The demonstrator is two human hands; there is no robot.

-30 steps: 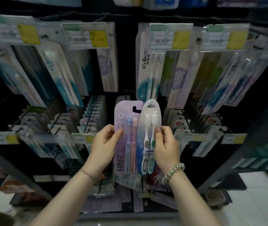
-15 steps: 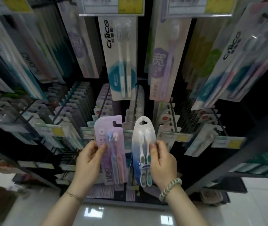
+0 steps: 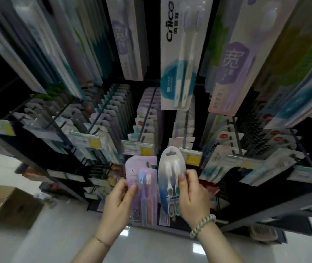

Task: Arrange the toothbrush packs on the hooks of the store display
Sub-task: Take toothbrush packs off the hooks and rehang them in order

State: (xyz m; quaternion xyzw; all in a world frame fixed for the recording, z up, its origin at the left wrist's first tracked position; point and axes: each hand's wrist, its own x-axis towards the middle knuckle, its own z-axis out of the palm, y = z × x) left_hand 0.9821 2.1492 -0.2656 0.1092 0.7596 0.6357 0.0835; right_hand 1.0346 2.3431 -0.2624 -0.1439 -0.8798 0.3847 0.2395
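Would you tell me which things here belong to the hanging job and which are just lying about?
Job: purple toothbrush pack, held by left hand; clear toothbrush pack, held by right hand; display hooks.
Lying about: cardboard box.

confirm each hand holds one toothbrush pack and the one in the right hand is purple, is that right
Not quite: the head view shows the right hand holding the clear oval pack; the purple pack is in the left hand.
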